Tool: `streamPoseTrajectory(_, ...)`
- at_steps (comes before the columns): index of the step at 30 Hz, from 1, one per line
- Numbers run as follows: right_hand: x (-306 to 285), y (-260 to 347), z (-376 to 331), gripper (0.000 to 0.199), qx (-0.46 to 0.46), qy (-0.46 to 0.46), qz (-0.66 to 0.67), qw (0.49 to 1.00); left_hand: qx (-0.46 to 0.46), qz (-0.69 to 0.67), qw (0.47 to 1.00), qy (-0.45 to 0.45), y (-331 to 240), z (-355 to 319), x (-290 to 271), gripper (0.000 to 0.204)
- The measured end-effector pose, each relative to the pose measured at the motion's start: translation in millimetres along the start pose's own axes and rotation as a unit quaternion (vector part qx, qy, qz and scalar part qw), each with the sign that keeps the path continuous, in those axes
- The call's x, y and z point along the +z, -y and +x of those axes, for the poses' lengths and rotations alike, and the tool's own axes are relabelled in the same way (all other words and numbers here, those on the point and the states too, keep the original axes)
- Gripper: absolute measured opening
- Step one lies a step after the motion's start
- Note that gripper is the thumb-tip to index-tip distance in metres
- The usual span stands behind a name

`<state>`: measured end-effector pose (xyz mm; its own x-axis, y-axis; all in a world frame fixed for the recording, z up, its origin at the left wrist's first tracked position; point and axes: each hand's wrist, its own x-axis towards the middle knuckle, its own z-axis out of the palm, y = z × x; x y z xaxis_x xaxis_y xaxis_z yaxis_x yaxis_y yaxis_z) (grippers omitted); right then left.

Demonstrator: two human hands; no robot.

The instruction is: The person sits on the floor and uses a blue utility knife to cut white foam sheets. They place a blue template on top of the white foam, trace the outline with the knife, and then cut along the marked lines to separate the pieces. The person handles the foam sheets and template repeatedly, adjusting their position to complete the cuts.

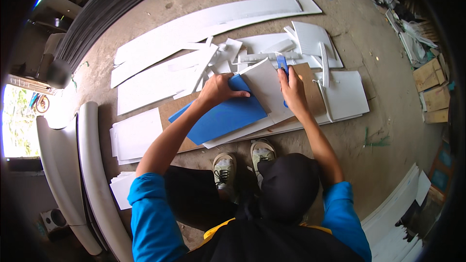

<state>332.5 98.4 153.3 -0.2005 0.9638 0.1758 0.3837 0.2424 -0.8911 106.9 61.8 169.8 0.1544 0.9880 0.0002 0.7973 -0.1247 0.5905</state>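
A flat blue board [221,120] lies at a slant over a white foam-like sheet [268,90]. My left hand [217,90] grips the blue board's far edge, the thumb lying across its top and the fingers curled over the far side. My right hand [293,91] is closed round a blue utility knife [282,61], held upright just right of the white sheet's edge. Beneath the sheets is a brown board [310,83], resting on more white panels [347,98]. Whether the knife's blade touches the sheet is hard to tell.
White offcuts [228,54] are heaped beyond my hands, with long white panels [194,24] behind them. Tall rolled white sheets [92,155] stand at left. Scrap wood [429,75] and a white stack [393,213] line the right. My shoes [224,170] are close to the near edge.
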Motion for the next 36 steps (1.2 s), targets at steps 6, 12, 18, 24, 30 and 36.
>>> streamPoseTrajectory(6, -10, 102, 4, 0.033, -0.166, -0.034, -0.088, 0.982, 0.094, -0.011, 0.989, -0.118, -29, -43, -72, 0.061)
streamPoseTrajectory(12, -11, 142, 18, 0.045, -0.132, 0.106, -0.081, 0.982, 0.132, 0.032, 0.976, -0.171, -28, -85, -97, 0.062)
streamPoseTrajectory(18, -3, 145, 28, 0.043, -0.044, 0.287, 0.042, 0.956, 0.218, 0.019, 0.956, -0.197, -30, -111, -100, 0.061)
streamPoseTrajectory(24, 33, 131, 22, 0.049, 0.061, 0.41, 0.138, 0.9, 0.295, 0.054, 0.935, -0.19, -37, -124, -99, 0.06)
streamPoseTrajectory(30, 55, 119, 22, 0.048, 0.084, 0.462, 0.158, 0.869, 0.356, 0.069, 0.908, -0.212, -32, -115, -95, 0.062)
streamPoseTrajectory(36, 20, 96, 28, 0.041, 0.067, 0.272, 0.144, 0.949, 0.172, 0.06, 0.966, -0.183, -3, -94, -84, 0.072)
